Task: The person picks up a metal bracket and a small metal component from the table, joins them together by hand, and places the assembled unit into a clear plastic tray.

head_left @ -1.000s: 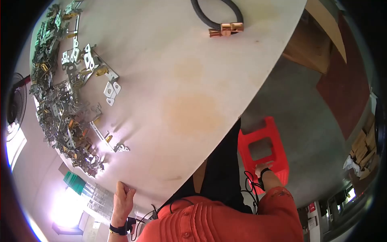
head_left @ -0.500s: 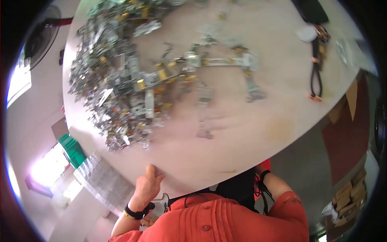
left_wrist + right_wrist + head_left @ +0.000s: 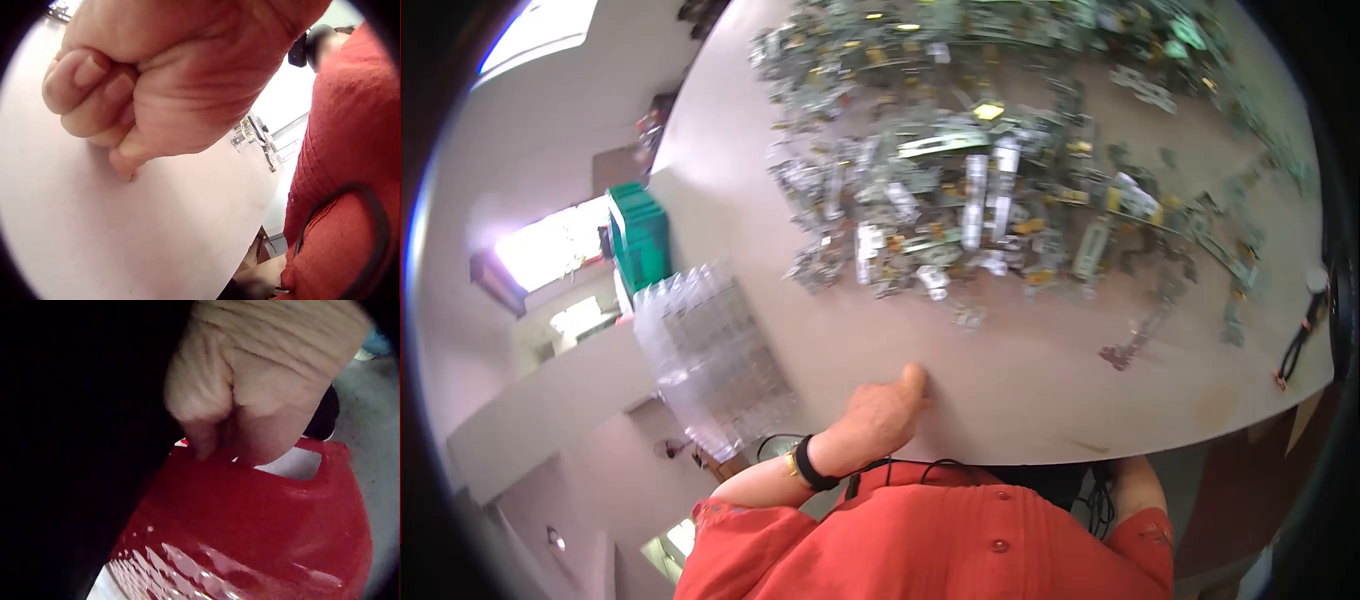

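The right hand (image 3: pixel 250 406) curls round the slot rim at 12 o'clock on the red stool (image 3: pixel 262 525), probably light, stiff and slick; the left hand (image 3: pixel 880 415) rests fisted, empty, on the table (image 3: pixel 1020 400).

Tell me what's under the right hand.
A red plastic stool lies under the right hand, its seat cut-out showing just beyond the curled fingers. Their tips are tucked out of sight, so whether they hook its edge is hidden.

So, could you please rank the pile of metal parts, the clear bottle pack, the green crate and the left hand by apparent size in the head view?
1. pile of metal parts
2. clear bottle pack
3. green crate and left hand: these look alike, and the hand is nearer the camera, so unranked.
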`<action>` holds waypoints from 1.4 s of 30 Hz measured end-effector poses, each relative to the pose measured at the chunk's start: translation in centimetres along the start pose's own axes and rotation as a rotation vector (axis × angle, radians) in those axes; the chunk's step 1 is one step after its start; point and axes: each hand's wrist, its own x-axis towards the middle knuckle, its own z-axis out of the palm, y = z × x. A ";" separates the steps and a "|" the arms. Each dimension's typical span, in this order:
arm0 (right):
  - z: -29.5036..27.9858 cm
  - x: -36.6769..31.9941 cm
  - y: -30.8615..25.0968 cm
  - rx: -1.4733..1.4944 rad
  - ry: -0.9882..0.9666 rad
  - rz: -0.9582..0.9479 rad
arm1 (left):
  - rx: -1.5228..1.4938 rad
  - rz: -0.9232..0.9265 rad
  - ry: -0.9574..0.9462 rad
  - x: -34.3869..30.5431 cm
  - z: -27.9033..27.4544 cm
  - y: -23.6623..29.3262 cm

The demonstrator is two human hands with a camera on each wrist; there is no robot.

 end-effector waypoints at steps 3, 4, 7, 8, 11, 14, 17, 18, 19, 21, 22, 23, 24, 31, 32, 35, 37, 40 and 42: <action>-1.9 -1.0 -0.4 -0.142 0.105 -0.119 | -0.032 0.074 0.036 -0.2 0.1 -0.2; -1.9 -2.2 1.1 -0.186 0.145 -0.157 | -0.040 0.122 0.047 -0.3 0.1 -0.3; -1.5 -7.1 5.3 -0.314 0.273 -0.254 | -0.067 0.145 0.045 0.0 0.9 -0.8; -2.1 -8.5 6.2 -0.356 0.317 -0.280 | -0.080 0.137 0.061 0.1 0.8 -0.9; -5.8 -12.0 6.6 -0.488 0.452 -0.346 | -0.131 0.157 0.054 -0.1 0.7 -1.0; -9.5 -16.3 8.7 -0.612 0.600 -0.397 | -0.138 0.187 0.067 -0.2 0.1 -0.7; -17.2 -15.1 4.3 -0.731 0.763 -0.448 | -0.086 0.161 0.090 -0.4 0.2 -0.6; -19.4 -17.4 2.3 -0.089 0.641 -0.129 | -0.099 0.181 0.134 -0.5 0.5 -0.7; -21.2 -20.1 -2.1 0.541 0.469 0.182 | -0.112 0.199 0.180 -0.5 0.6 -0.8; -21.8 -22.4 -5.7 1.066 0.635 0.225 | -0.122 0.242 0.202 -0.5 0.8 -1.3; -21.0 -23.9 -3.7 1.021 0.695 0.161 | -0.120 0.284 0.209 -0.5 1.0 -1.5; -20.9 -24.9 -2.7 0.972 0.756 0.083 | -0.126 0.289 0.233 -0.4 1.3 -1.5; -22.2 -25.2 -2.7 0.966 0.766 0.062 | -0.148 0.277 0.318 -0.4 1.8 -1.5; -30.7 -34.8 -15.1 0.379 0.592 0.152 | -0.213 0.287 0.376 -0.3 3.2 -2.0; -31.2 -34.7 -16.4 0.349 0.595 0.143 | -0.215 0.288 0.388 -0.3 3.2 -2.2; -30.9 -33.0 -20.8 0.304 0.666 0.031 | -0.267 0.356 0.370 -0.5 3.5 -2.6; -31.5 -32.2 -20.6 0.204 0.650 0.057 | -0.301 0.382 0.405 -0.6 3.9 -2.9; -32.7 -32.5 -26.1 0.009 0.653 0.162 | -0.337 0.389 0.433 -0.3 4.9 -3.1; -33.0 -32.8 -27.4 -0.277 0.618 0.183 | -0.343 0.409 0.453 -0.3 5.2 -3.1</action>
